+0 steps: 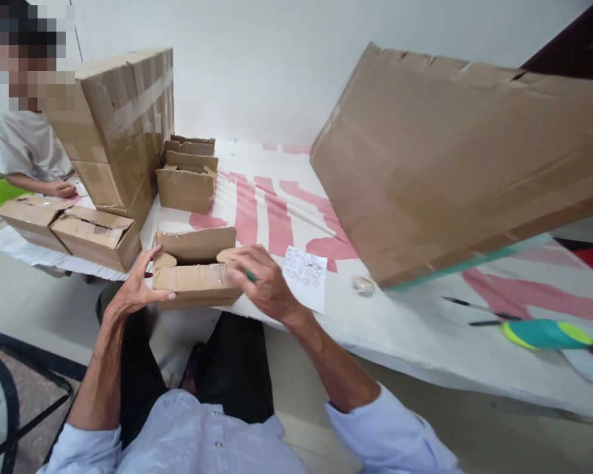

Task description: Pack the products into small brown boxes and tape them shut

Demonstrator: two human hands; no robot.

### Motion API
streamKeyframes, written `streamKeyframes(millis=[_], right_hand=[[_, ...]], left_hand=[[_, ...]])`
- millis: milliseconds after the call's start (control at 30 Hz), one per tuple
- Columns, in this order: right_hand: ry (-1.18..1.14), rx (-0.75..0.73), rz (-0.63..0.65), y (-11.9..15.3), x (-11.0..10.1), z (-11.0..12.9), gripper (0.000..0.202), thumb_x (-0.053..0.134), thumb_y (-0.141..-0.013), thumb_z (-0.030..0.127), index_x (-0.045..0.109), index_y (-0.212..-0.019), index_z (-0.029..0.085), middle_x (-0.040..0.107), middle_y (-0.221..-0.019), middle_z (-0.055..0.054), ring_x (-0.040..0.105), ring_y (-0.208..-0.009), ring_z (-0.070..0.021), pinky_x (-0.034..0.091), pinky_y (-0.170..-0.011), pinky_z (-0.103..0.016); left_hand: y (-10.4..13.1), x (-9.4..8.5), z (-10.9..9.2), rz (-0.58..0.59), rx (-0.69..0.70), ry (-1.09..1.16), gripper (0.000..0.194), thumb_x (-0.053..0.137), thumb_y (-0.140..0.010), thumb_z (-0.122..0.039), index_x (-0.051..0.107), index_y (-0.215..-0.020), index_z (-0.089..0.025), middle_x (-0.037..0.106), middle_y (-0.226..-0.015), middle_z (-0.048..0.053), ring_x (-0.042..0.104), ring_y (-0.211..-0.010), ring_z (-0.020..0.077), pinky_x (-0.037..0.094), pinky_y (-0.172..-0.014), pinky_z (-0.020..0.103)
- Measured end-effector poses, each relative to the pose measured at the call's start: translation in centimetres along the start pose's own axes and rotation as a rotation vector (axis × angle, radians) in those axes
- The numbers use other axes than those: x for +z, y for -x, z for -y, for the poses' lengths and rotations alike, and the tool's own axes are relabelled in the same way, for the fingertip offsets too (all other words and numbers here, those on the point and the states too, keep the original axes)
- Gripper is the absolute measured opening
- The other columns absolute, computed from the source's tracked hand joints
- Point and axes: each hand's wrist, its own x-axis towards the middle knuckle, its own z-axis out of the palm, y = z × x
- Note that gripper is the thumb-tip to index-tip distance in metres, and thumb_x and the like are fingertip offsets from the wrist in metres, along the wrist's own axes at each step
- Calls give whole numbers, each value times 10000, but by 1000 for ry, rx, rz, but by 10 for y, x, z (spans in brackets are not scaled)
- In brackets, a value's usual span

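A small cardboard box (192,279) sits at the table's front edge, its back flap raised. My left hand (141,284) grips the box's left end, thumb along the front and fingers at the back corner. At the box's right end is my right hand (263,280), its fingers closed around a small green object (251,276), too hidden to name. That hand partly covers the box's right side. A white sheet with rows of small drawn shapes (305,276) lies to the right of my right hand.
Tall taped boxes (123,125) and open small boxes (185,187) stand behind; two closed boxes (96,230) lie left. A large cardboard panel (464,164) leans at right, near a clear roll (363,285) and a teal-yellow object (548,334). A person (27,145) sits far left.
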Motion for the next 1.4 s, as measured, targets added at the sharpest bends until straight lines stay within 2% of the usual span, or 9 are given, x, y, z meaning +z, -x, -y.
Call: streamKeyframes(millis=[133,233,333,500,700,967,1133,1233,1400], right_hand=[[-4,-164,273,-35,22,48,255,670,-1010,248,723,-1256,205,715,-1255,-143,633,-1179,-297,539,-1046,-489],[40,-124,412,-50,44,56,253,705,-1001,264,720,-1242,188,707,-1241,-150,649,-1147,-293,542,-1005,-469],[-10,-71,522,-59,59,53,143,659,-1035,254,751,-1131,200,722,-1077,-82,687,-984,-223,541,-905,-372],[-156,15,382,-62,61,53,94,687,-1007,209,773,-1045,202,740,-989,-44,702,-905,-179,520,-863,-309],[-109,-40,332,-48,28,62,87,680,-1008,202,761,-1037,209,751,-975,-53,708,-889,-195,543,-836,-327],[-13,-223,279,7,8,74,151,637,-1029,195,767,-1084,250,748,-1064,-95,697,-992,-249,603,-877,-412],[14,-210,255,33,16,73,180,650,-1014,199,777,-1121,266,749,-1127,-104,676,-1024,-270,584,-967,-519],[-44,-179,244,30,18,69,200,603,-1038,188,782,-1089,262,747,-1104,-95,677,-1018,-252,589,-952,-491],[-82,-93,265,0,15,47,218,571,-1040,171,770,-1117,217,739,-1127,-121,699,-1077,-254,607,-941,-422]], left_hand=[[1,2,-2,-6,-13,-5,1147,932,-682,-592,386,-1636,-266,427,-1643,176,459,-1501,424,539,-1123,558],[3,3,-2,-4,-8,4,1143,931,-682,-597,391,-1633,-266,435,-1630,177,473,-1488,410,538,-1120,544],[3,6,0,-11,-3,16,1143,926,-687,-601,382,-1637,-272,435,-1623,173,478,-1480,400,529,-1128,546],[3,8,5,-9,-14,42,1154,926,-684,-615,378,-1637,-264,419,-1628,177,445,-1506,414,522,-1141,557],[1,6,10,23,12,48,1246,963,-636,-599,337,-1660,-264,388,-1647,186,427,-1518,427,508,-1156,594],[11,-9,10,135,24,69,1160,882,-733,-451,268,-1708,-321,301,-1749,163,398,-1569,416,475,-1197,595],[14,-18,15,175,-56,258,1072,834,-780,-592,330,-1693,-342,391,-1729,162,440,-1550,439,520,-1144,590],[12,-13,10,120,-79,220,1144,875,-725,-654,352,-1685,-318,376,-1730,174,407,-1567,453,504,-1160,597],[11,-4,1,78,-59,83,1288,952,-653,-591,282,-1708,-281,330,-1731,185,376,-1580,426,492,-1181,584]])
